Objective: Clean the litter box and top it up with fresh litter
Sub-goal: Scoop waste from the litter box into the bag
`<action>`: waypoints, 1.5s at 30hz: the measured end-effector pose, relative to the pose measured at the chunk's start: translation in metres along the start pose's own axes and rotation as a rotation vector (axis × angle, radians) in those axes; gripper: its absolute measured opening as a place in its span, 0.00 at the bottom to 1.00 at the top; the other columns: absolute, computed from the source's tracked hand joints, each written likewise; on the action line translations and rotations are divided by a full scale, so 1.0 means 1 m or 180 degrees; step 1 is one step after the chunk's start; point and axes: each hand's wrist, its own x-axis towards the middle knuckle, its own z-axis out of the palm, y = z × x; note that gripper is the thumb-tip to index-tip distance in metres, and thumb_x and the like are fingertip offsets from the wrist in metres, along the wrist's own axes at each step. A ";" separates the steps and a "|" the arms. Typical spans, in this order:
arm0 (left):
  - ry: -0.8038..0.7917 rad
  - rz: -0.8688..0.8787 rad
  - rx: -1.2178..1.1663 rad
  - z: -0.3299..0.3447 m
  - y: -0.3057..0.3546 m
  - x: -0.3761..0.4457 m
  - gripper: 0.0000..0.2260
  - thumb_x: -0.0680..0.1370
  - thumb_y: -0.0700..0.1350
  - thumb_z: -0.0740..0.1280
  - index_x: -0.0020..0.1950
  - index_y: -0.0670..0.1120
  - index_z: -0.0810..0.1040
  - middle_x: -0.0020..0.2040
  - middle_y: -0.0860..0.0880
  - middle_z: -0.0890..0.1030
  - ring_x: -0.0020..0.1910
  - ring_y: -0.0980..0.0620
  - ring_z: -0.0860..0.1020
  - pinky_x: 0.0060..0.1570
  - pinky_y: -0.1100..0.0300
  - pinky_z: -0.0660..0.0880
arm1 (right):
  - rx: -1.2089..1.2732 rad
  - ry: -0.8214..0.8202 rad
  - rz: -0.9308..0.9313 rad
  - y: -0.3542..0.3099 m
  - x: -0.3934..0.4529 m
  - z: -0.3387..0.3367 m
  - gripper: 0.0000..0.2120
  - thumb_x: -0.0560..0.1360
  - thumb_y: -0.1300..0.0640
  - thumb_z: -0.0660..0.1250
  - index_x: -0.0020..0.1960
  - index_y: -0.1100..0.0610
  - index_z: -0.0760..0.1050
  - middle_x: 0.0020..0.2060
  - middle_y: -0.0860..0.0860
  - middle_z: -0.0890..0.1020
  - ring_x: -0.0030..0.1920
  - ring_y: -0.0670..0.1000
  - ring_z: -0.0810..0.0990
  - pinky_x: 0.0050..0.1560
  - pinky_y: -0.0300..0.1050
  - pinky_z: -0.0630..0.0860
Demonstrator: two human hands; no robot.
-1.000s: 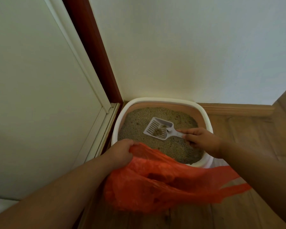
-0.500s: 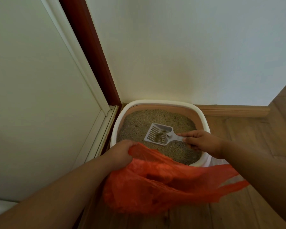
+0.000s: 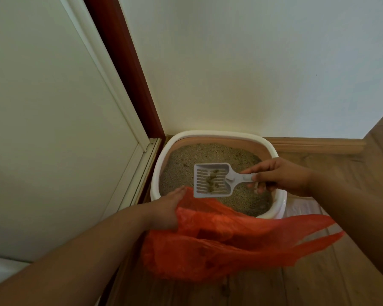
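Clumps on their way to the bag

Right hand [image 3: 281,176] pinches the slotted white plastic scoop [image 3: 212,180], held level over the gritty litter box [image 3: 272,151] mid-frame; left hand [image 3: 166,212] grips the crinkly orange bag [image 3: 219,241]. Best keep the scoop flat, bag mouth wide, tipping only once inside.

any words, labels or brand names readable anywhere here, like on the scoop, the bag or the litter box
None can be read.
Scoop: plain white plastic, no marking visible.
Orange bag: no print visible.
Litter box: plain white rim, no label showing.
Walls, door frame and floor carry no sign either.
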 end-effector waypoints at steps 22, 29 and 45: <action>0.0603 -0.0036 -0.0940 -0.001 -0.015 0.005 0.39 0.77 0.34 0.67 0.82 0.61 0.57 0.80 0.52 0.61 0.71 0.48 0.72 0.65 0.51 0.77 | -0.4010 -0.1298 -0.1312 -0.079 0.008 0.081 0.18 0.73 0.56 0.68 0.61 0.47 0.83 0.46 0.44 0.86 0.40 0.44 0.82 0.41 0.42 0.78; 0.0569 -0.0011 -0.0925 0.000 -0.014 0.009 0.39 0.78 0.35 0.68 0.82 0.61 0.56 0.81 0.54 0.58 0.72 0.49 0.70 0.65 0.52 0.77 | -0.4244 -0.1244 -0.1221 -0.074 0.006 0.093 0.13 0.73 0.54 0.67 0.56 0.50 0.84 0.42 0.48 0.86 0.39 0.49 0.82 0.40 0.47 0.79; 0.0590 -0.0005 -0.0832 -0.003 -0.004 0.005 0.37 0.78 0.36 0.67 0.82 0.58 0.57 0.81 0.52 0.59 0.71 0.49 0.70 0.66 0.52 0.76 | -0.4154 -0.1107 -0.0996 -0.086 0.002 0.092 0.11 0.77 0.52 0.66 0.55 0.51 0.84 0.44 0.45 0.86 0.40 0.46 0.82 0.43 0.47 0.81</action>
